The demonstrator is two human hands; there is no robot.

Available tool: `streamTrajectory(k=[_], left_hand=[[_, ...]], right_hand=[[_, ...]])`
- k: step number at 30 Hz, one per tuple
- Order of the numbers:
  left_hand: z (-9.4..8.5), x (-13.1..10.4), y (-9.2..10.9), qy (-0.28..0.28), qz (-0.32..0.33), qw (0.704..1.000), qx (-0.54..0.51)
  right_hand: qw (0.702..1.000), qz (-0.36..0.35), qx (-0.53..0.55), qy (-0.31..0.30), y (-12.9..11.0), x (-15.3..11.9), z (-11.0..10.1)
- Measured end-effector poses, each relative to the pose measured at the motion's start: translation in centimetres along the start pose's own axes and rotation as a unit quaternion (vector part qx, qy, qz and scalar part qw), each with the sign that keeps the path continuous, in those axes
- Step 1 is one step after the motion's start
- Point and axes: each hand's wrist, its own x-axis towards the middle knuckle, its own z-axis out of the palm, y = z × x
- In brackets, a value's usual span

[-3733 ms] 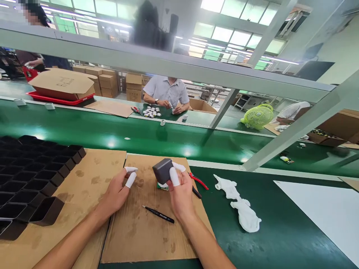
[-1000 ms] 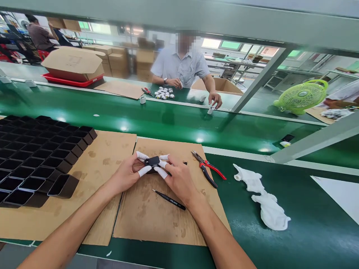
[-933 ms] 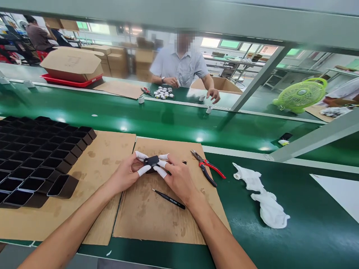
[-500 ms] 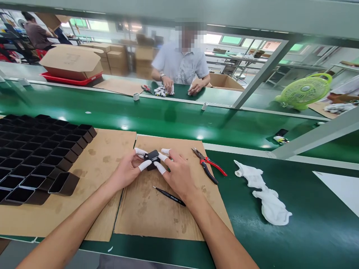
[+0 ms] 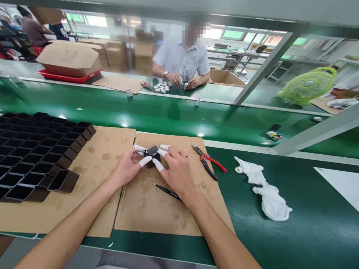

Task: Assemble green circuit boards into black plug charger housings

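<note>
Over the cardboard sheet (image 5: 151,216), my left hand (image 5: 126,166) and my right hand (image 5: 178,172) meet around a small black plastic housing (image 5: 154,161). A flat black rounded part (image 5: 152,150) lies on its top; whether it is seated cannot be made out. White finger cots cover thumbs and fingertips of both hands. My left fingers pinch the left side of the two pieces, and my right thumb and finger press from the right. Black tweezers (image 5: 168,191) lie below my right hand, partly under the wrist. Red-and-black pliers (image 5: 207,160) rest to its right.
Rows of open black housings (image 5: 36,149) stand on cardboard at left. White crumpled gloves (image 5: 263,186) lie right on the green bench. Beyond a green channel (image 5: 157,114), a co-worker (image 5: 182,61) handles small white parts (image 5: 162,87). A green fan (image 5: 308,87) stands right of a slanting post (image 5: 266,67).
The flat black part has tipped down and sits closer onto the housing. My hands have barely shifted. Across the bench, the co-worker's hands have come closer together.
</note>
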Motion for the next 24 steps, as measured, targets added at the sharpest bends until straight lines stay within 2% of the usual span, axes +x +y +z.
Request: streamTrajectory(k=[8, 12, 14, 16, 18, 21, 24], left_hand=[[0.0, 0.0, 1.0, 0.006, 0.001, 1.000, 0.025], [0.1, -0.5, 1.5, -0.010, 0.005, 0.999, 0.042], [0.3, -1.0, 1.8, -0.013, 0.016, 0.998, 0.057], [0.7, -1.4, 2.0, -0.005, 0.033, 0.997, 0.074], [1.2, -1.5, 2.2, 0.008, 0.045, 0.995, 0.087], [1.9, -1.2, 2.3, 0.009, 0.042, 0.995, 0.087], [2.1, -1.0, 2.3, -0.010, 0.027, 0.998, 0.063]], right_hand=[[0.996, 0.076, 0.027, -0.024, -0.1, 0.6, -1.1], [0.994, 0.082, 0.021, -0.062, -0.5, 1.2, -3.7], [0.993, 0.074, 0.009, -0.096, -1.1, 0.7, -5.3], [0.989, 0.064, -0.008, -0.129, -1.8, -0.8, -6.6], [0.987, 0.056, -0.027, -0.150, -2.5, -3.1, -7.0], [0.986, 0.060, -0.054, -0.147, -3.2, -6.8, -6.3], [0.988, 0.081, -0.042, -0.127, -3.5, -9.5, -5.6]])
